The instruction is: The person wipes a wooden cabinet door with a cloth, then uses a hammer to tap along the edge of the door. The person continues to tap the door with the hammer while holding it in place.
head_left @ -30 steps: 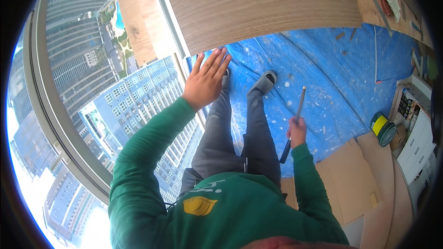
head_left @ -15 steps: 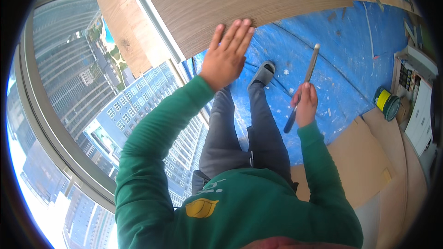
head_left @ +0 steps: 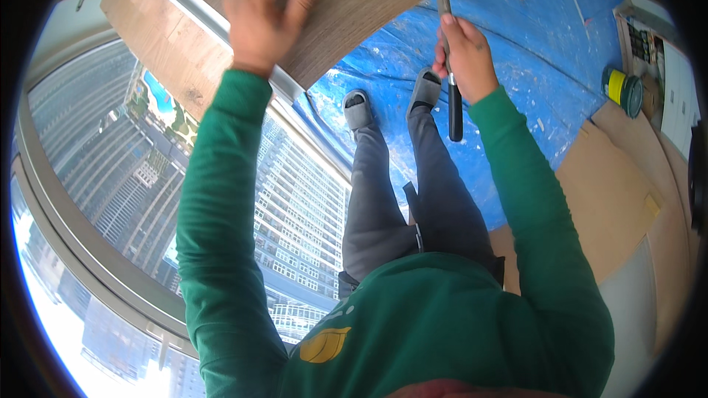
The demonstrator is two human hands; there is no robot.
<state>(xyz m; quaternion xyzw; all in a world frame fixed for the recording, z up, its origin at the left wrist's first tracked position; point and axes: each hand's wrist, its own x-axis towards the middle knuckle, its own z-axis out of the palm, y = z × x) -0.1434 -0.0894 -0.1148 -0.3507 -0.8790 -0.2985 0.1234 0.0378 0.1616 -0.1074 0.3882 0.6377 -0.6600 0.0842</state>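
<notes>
My left hand (head_left: 259, 26) is over the wood-grain board (head_left: 361, 4) near its white-edged side, thumb held apart and the other fingers loosely bent and slightly blurred. It holds nothing that I can see; whether it touches the board I cannot tell. In my right hand (head_left: 472, 59) is a long, slim file (head_left: 454, 114) with a black handle and a greyish shaft. The fingers close around it where handle and shaft meet. Its shaft points away from me and overlaps the board's right part; the far tip is cut off by the top of the view.
A blue plastic sheet (head_left: 531, 66) with white specks covers the floor under my slippers. On the left is a large window (head_left: 110, 169) above tall buildings. A green tub with a yellow label (head_left: 623, 92), cardboard (head_left: 608, 191) and white drawers (head_left: 678, 96) are on the right.
My left hand has moved away and left over the board, its fingers going from flat to bent. My right hand has carried the file forward and left, up to the board.
</notes>
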